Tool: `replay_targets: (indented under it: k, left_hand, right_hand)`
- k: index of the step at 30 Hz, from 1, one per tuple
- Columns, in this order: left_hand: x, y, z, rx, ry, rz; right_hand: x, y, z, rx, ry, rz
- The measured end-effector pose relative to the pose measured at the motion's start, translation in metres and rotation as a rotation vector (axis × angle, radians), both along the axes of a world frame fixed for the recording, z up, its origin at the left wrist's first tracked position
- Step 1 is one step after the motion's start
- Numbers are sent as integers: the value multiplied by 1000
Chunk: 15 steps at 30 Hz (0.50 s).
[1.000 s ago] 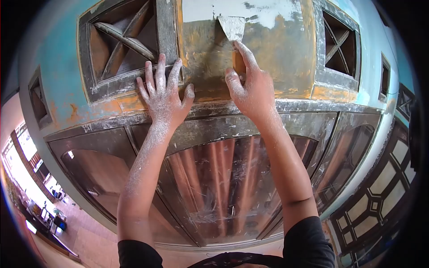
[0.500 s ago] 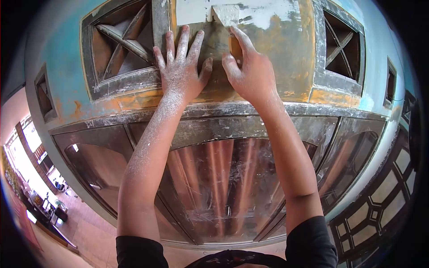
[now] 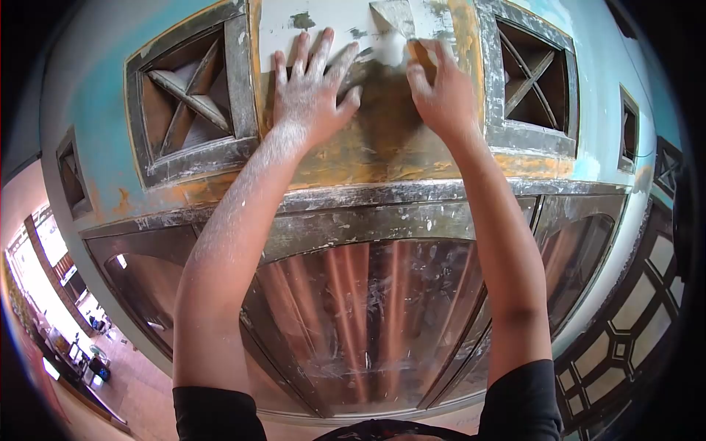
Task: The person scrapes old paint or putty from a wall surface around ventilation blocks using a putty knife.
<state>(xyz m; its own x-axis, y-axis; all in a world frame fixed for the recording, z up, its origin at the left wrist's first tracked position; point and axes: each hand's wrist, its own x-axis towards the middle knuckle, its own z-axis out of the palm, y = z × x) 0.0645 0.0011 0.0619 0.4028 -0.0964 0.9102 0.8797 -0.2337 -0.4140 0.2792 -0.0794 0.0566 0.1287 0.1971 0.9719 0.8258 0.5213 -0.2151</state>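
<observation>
My left hand (image 3: 312, 95) lies flat against the wall panel (image 3: 375, 136), fingers spread, with white dust over its back and the forearm. To its right, my right hand (image 3: 447, 99) grips a putty knife (image 3: 396, 16) by its brown handle, the index finger stretched along it. The blade points up and to the left, flat on a patch of white filler (image 3: 276, 29) at the top of the panel. Dark bare patches show through the white. Below it the panel is brown, with orange-brown streaks along its edges.
Framed vent openings with crossed bars flank the panel, one at left (image 3: 187, 95) and one at right (image 3: 535, 77). Underneath runs a worn wooden ledge (image 3: 353, 195) above a glass pane (image 3: 368, 316) with reddish curtain folds. A dark lattice (image 3: 621, 331) stands at lower right.
Both hands have moved up and to the right across the panel, the putty knife going with my right hand. The view has tilted upward, showing more of the white filler.
</observation>
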Motion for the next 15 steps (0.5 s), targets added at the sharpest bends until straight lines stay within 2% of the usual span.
replay_targets:
  k: [1, 5, 9, 10, 13, 14, 15]
  left_hand:
    - [4, 2, 12, 44, -2, -7]
    - [-7, 11, 45, 119, -13, -69]
    - [-24, 19, 75, 196, 54, -16]
    - [-17, 2, 78, 475, -3, 132]
    - [-15, -1, 83, 548, 9, 141]
    - [-19, 13, 83, 199, -45, 34]
    - [-22, 28, 83, 202, -42, 29]
  right_hand:
    - [2, 2, 9, 64, -17, -6]
    - [13, -8, -11, -49, -30, -101]
    - [20, -10, 3, -40, -34, -162]
    - [23, -3, 13, 23, -45, -190]
    - [28, -7, 28, 38, -82, -256]
    - [32, -9, 25, 4, -77, -264]
    - [38, -9, 22, 6, -73, -268]
